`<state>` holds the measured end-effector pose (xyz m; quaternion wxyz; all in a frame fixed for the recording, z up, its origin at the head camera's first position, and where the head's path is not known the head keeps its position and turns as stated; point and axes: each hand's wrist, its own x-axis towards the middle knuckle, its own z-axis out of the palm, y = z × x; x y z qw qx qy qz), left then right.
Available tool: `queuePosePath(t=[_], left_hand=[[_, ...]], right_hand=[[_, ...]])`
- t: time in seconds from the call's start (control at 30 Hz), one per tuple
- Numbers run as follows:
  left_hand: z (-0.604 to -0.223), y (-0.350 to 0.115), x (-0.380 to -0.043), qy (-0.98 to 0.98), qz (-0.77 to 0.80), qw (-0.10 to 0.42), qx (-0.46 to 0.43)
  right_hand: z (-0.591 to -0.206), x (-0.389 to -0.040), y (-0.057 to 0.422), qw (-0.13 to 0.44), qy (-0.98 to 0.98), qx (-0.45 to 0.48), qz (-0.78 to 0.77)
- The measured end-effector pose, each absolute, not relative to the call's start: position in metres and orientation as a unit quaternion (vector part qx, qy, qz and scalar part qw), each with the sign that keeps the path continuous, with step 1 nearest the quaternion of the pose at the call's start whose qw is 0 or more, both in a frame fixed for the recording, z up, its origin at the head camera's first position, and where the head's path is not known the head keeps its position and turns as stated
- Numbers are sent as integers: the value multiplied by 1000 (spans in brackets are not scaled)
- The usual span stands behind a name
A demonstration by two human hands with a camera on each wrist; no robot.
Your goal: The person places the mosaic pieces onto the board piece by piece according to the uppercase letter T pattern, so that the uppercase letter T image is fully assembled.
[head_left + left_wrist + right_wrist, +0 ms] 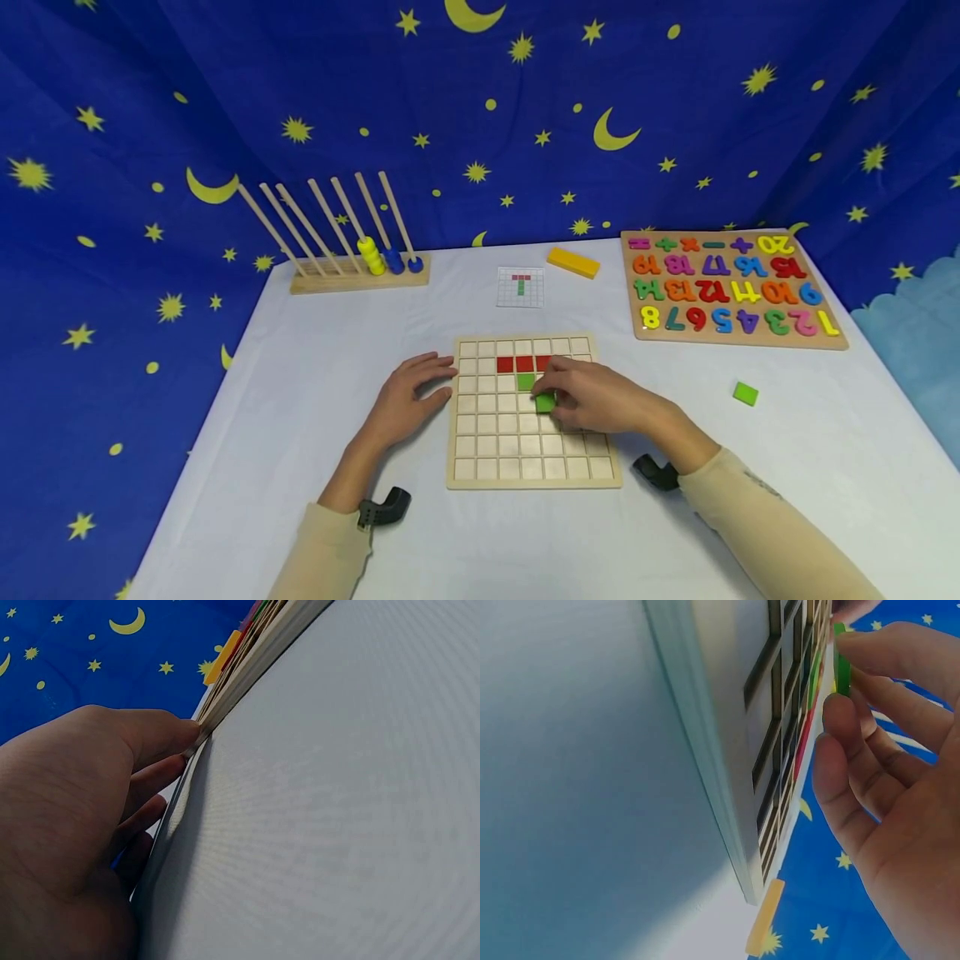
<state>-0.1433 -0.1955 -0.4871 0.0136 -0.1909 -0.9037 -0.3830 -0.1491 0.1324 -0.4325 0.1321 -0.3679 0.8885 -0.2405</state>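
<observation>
A wooden grid board with square cells lies on the white table. Three red square tiles sit in a row near its far side, the rightmost partly behind my right hand. Under the middle one lies a green tile. My right hand pinches another green tile between thumb and fingers, over the board; in the right wrist view this held tile stands on edge, close above the board. My left hand rests beside the board with its fingers extended, fingertips at the left edge.
Behind the board lies a pattern card with a red and green T. A yellow-orange block is near it. An abacus stands back left, a number puzzle back right. One loose green tile lies at right.
</observation>
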Motion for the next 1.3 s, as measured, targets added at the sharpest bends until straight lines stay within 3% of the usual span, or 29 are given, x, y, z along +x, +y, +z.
queuePosePath(t=[1.3], left_hand=[[-487,-195,-143,-902,-388,14,-188]], right_hand=[[-432,-159,116,116,885,-403,-203]])
